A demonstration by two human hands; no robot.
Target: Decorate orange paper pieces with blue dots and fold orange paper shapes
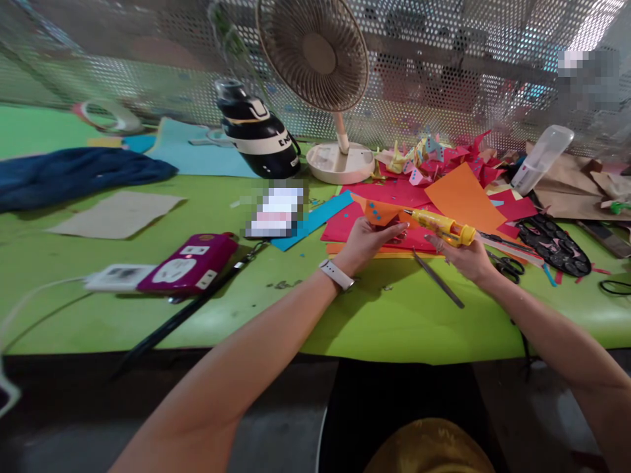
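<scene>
My left hand (pixel 367 243), with a pale watch band on the wrist, pinches a folded piece of orange paper (pixel 382 213) dotted with blue. In my right hand (pixel 463 259) is a yellow glue gun (pixel 438 225), its dark nozzle pointing left. The nozzle tip is at the right edge of the folded paper; whether they touch I cannot tell. Beneath both hands lie red sheets (pixel 340 226) over orange ones. Grey tweezers (pixel 438 279) rest on the green table just below my hands. Black scissors (pixel 507 266) lie right of my right hand.
Behind the sheets are a heap of folded paper pieces (pixel 444 157), a white fan (pixel 340 164) and a dark bottle (pixel 263 141). A phone (pixel 276 210), a purple power bank (pixel 190 263) with a cable and a strap (pixel 197 299) lie left. A black palette (pixel 555 244) lies right.
</scene>
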